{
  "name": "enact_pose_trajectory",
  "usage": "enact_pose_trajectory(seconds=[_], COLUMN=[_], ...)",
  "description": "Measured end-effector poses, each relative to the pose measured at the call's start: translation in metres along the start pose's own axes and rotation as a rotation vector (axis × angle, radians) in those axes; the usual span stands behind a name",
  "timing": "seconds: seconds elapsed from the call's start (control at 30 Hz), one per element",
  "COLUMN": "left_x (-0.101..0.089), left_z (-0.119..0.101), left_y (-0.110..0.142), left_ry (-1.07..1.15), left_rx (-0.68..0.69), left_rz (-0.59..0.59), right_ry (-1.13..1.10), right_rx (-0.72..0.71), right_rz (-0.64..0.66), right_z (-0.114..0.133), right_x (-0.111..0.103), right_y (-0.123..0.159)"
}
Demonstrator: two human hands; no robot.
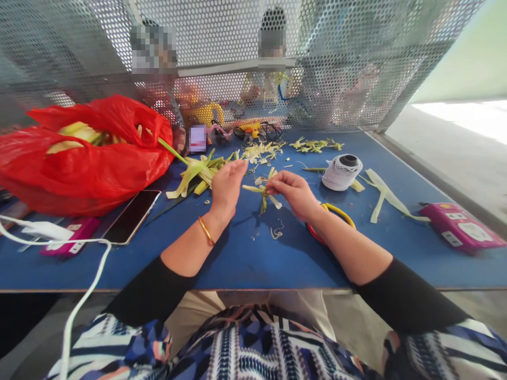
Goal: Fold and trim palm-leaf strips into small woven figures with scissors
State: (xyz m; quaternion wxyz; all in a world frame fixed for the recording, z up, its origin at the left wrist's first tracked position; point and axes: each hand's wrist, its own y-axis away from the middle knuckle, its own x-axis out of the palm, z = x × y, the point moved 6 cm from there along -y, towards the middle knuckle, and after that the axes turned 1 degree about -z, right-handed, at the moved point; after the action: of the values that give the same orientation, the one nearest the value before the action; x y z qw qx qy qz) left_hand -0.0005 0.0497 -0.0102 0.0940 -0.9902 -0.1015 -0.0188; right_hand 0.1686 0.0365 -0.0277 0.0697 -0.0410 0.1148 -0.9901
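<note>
My right hand (292, 191) pinches a small star-shaped piece of pale yellow-green leaf strips (264, 194) just above the blue table. To its left, my left hand (227, 184) is raised with the fingers stretched out, and I see nothing held in it. Behind the left hand lies a heap of long green and yellow husk-like leaves (200, 171). Small cut leaf pieces (263, 152) are piled farther back, with another row of similar pieces (315, 144) to the right. Scissors with red and yellow handles (339, 212) lie partly hidden beneath my right forearm.
A red plastic bag (130, 179) of leaves fills the left side. In front of it lie a phone (132, 216), a magenta power strip (75, 237) and a white cable (89, 287). A white thread spool (339, 174) and a magenta box (461, 227) stand right. Perforated metal mesh (222, 42) borders the back.
</note>
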Motion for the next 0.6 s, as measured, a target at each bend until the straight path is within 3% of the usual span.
enact_pose_trajectory(seconds=[0.03, 0.07, 0.17, 0.27, 0.47, 0.6], left_x=[-0.002, 0.001, 0.024, 0.036, 0.027, 0.019], left_z=[-0.001, -0.001, 0.007, 0.014, 0.027, 0.026], left_y=[0.004, 0.008, 0.023, 0.031, 0.030, 0.028], left_ry=[0.024, 0.034, 0.067, 0.129, 0.099, 0.036], left_rx=[-0.009, -0.034, -0.202, -0.277, -0.416, -0.465], left_rz=[-0.046, -0.018, 0.275, 0.425, 0.516, 0.502], right_ry=[-0.030, -0.059, -0.112, -0.134, -0.222, -0.303], right_rx=[-0.016, -0.034, -0.058, -0.033, 0.114, 0.235], right_rz=[-0.049, -0.087, -0.120, -0.095, -0.057, -0.067], right_z=[0.002, 0.003, 0.005, 0.003, -0.002, -0.006], right_x=[-0.004, -0.007, -0.008, -0.003, 0.000, -0.003], right_y=[0.000, -0.001, 0.000, 0.002, 0.005, 0.007])
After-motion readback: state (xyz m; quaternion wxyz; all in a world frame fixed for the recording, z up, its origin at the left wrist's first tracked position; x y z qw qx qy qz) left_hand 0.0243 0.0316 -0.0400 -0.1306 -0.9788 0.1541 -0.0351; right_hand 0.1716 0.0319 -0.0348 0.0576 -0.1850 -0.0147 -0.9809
